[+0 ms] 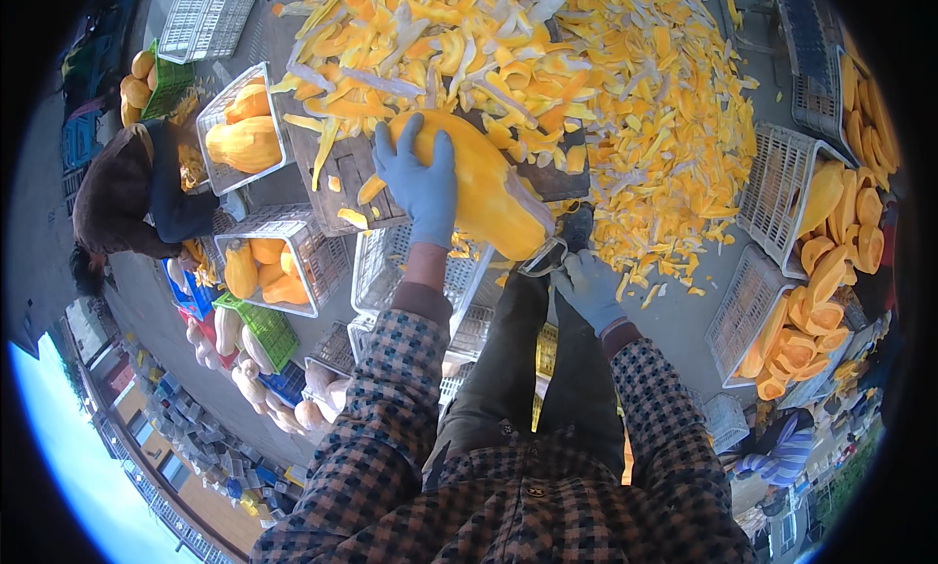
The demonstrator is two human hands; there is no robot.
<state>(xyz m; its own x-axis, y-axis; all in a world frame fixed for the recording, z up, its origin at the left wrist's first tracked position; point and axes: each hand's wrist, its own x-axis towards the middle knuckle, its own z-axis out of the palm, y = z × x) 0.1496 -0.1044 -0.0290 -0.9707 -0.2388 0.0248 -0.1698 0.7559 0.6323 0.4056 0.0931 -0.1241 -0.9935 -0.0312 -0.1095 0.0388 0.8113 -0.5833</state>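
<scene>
A large, long butternut squash (484, 193), mostly peeled to orange, lies slanting over the near edge of a worn wooden board (347, 178). A strip of pale skin is left along its right side. My left hand (422, 183), in a blue glove, grips the squash near its far end, fingers spread over the top. My right hand (589, 288), gloved too, is closed round the handle of a peeler (544, 258). The peeler's wide metal head is at the near end of the squash. Beneath and beyond the squash, orange and pale peelings (440, 46) cover the board.
Peelings (664, 144) also heap on the ground to the right. White crates of squash (283, 261) stand at left, near a bent-over person (127, 188). At right, more crates (782, 197) hold peeled pieces (806, 325). Unpeeled squash (256, 383) lie at lower left.
</scene>
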